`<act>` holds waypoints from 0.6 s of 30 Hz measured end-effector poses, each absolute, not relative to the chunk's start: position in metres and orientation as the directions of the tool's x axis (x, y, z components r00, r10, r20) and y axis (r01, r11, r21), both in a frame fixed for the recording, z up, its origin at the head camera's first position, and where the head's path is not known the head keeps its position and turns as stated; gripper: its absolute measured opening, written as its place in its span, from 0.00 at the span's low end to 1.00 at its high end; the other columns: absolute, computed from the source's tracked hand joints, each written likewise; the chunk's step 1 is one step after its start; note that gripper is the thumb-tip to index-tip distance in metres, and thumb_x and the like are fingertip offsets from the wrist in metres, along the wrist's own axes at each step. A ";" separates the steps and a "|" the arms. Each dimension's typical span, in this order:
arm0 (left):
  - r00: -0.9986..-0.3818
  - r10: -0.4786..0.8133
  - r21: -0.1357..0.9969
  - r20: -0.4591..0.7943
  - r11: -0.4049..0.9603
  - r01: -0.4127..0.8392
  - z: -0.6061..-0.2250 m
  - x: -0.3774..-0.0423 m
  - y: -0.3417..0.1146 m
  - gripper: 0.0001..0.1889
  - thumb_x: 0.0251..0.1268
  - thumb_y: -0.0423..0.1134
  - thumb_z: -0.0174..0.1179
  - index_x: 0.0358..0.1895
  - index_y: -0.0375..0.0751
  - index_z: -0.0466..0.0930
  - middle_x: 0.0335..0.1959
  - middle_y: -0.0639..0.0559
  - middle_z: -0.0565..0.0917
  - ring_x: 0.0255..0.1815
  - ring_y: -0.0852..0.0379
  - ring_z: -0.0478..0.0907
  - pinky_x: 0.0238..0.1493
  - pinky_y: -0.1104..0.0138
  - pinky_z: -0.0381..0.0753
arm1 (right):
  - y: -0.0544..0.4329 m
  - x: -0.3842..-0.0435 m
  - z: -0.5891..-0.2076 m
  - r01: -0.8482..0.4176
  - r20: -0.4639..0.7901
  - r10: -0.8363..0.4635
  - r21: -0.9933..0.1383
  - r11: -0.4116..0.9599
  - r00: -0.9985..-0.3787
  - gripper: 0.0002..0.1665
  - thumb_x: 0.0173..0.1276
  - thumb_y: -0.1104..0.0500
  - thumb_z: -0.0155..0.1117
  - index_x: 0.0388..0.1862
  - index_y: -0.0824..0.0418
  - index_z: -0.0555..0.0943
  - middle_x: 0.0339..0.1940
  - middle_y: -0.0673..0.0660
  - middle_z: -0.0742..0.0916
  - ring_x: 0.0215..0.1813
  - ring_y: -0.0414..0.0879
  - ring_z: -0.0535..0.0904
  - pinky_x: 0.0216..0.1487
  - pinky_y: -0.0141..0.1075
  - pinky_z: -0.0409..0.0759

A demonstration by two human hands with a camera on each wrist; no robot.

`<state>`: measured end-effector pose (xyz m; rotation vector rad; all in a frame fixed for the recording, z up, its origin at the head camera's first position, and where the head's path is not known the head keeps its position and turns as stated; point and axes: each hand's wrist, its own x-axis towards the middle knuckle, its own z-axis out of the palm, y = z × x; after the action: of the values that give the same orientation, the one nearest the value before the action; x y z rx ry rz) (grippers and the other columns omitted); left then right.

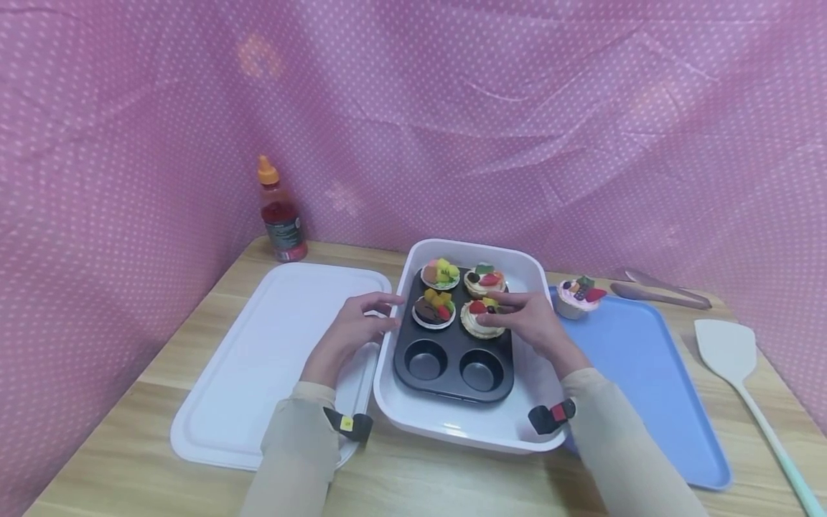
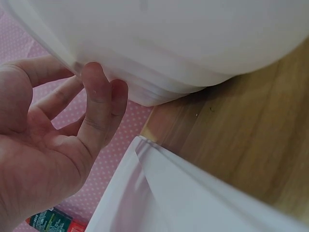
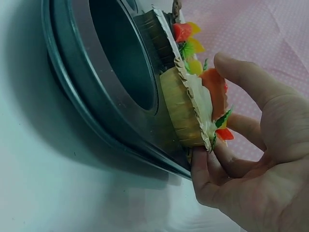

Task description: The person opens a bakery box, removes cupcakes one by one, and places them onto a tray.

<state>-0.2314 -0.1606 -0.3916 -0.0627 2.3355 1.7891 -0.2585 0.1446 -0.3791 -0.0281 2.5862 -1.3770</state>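
A dark muffin tin [image 1: 446, 359] lies in a deep white tray [image 1: 543, 424]. My right hand [image 1: 526, 319] grips a cream-topped fruit cupcake [image 1: 484, 327] by its side, at the tin's middle right cup; its pale wrapper stands above the tin in the right wrist view. The left hand [image 1: 362, 323] is at the tray's left rim, fingers loosely bent and nothing gripped. A chocolate fruit cupcake [image 1: 434, 310], a kiwi-topped cupcake [image 1: 441, 274] and a strawberry-topped cupcake [image 1: 484, 280] sit in other cups. The two front cups hold nothing.
A pink-frosted cupcake [image 1: 576, 296] stands on the blue tray [image 1: 639, 373] at right. Beyond are tongs [image 1: 665, 293] and a pale spatula [image 1: 730, 352]. A white lid [image 1: 271, 359] lies at left, and a sauce bottle [image 1: 282, 222] stands at the back left corner.
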 end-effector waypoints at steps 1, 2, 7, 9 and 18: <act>-0.979 0.087 0.951 -0.184 0.266 -0.155 -0.391 -0.231 -0.161 0.22 0.63 0.32 0.65 0.61 0.48 0.82 0.54 0.42 0.81 0.51 0.50 0.80 0.44 0.63 0.85 | 0.145 -0.259 -0.379 0.076 -0.173 -0.121 -0.824 0.561 -0.977 0.46 0.53 0.42 0.81 0.69 0.54 0.77 0.66 0.62 0.82 0.73 0.62 0.71 0.73 0.61 0.66; -0.978 0.084 0.951 -0.190 0.265 -0.162 -0.391 -0.231 -0.160 0.22 0.63 0.32 0.65 0.61 0.49 0.82 0.54 0.43 0.81 0.51 0.50 0.79 0.45 0.63 0.85 | 0.145 -0.259 -0.380 0.071 -0.170 -0.127 -0.824 0.562 -0.977 0.45 0.53 0.42 0.81 0.69 0.54 0.77 0.67 0.62 0.82 0.73 0.62 0.71 0.72 0.60 0.67; -0.977 0.084 0.949 -0.195 0.270 -0.166 -0.391 -0.232 -0.160 0.22 0.64 0.33 0.65 0.61 0.50 0.82 0.55 0.43 0.81 0.52 0.50 0.80 0.46 0.63 0.85 | 0.145 -0.259 -0.381 0.029 -0.151 -0.167 -0.820 0.571 -0.974 0.46 0.53 0.45 0.81 0.70 0.55 0.76 0.69 0.61 0.80 0.72 0.61 0.73 0.72 0.59 0.68; -0.978 0.087 0.950 -0.188 0.270 -0.159 -0.391 -0.232 -0.160 0.22 0.64 0.33 0.65 0.61 0.50 0.82 0.55 0.43 0.81 0.52 0.50 0.80 0.46 0.63 0.85 | 0.145 -0.259 -0.380 0.018 -0.149 -0.180 -0.816 0.578 -0.972 0.46 0.54 0.45 0.81 0.71 0.54 0.75 0.69 0.61 0.80 0.72 0.61 0.72 0.72 0.59 0.68; -0.981 0.085 0.954 -0.174 0.263 -0.146 -0.391 -0.231 -0.160 0.22 0.63 0.31 0.65 0.61 0.48 0.82 0.53 0.42 0.81 0.49 0.51 0.80 0.44 0.63 0.85 | 0.143 -0.259 -0.380 0.018 -0.155 -0.180 -0.805 0.594 -0.971 0.46 0.53 0.46 0.82 0.71 0.54 0.76 0.68 0.62 0.81 0.70 0.60 0.73 0.70 0.60 0.69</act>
<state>-0.2315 -0.1601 -0.3911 -0.0573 2.3388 1.7989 -0.2588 0.1433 -0.3801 -0.1339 2.6026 -1.3177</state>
